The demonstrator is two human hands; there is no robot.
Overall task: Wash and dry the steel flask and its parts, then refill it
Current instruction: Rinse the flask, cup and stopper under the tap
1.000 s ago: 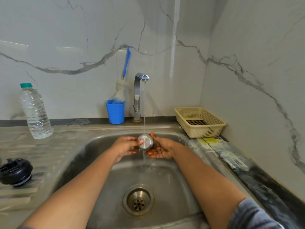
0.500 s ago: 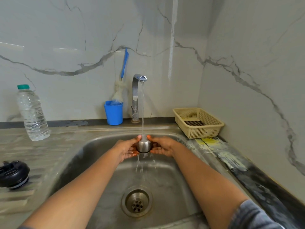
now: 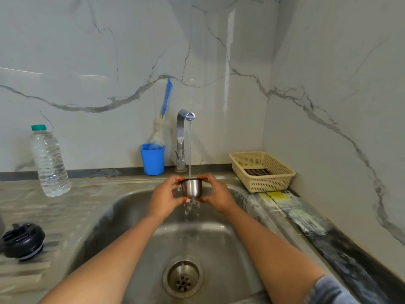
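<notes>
The cup (image 3: pixel 191 189) shows only its side. Its inside is hidden, and so are most fingers of the left hand (image 3: pixel 164 198) and right hand (image 3: pixel 217 194) where they curl behind it. The water under it is a blur. The bottom edge cuts off both forearms, the sleeve (image 3: pixel 333 290) and the near rim of the sink (image 3: pixel 122 207). A grey shape (image 3: pixel 1 224) at the left edge, above the lid (image 3: pixel 23 243), is too cropped to name. The brush (image 3: pixel 167 97) hides its lower end in the holder (image 3: pixel 152 160). The basket (image 3: pixel 270 183) holds a dark thing (image 3: pixel 257 171) I cannot identify.
</notes>
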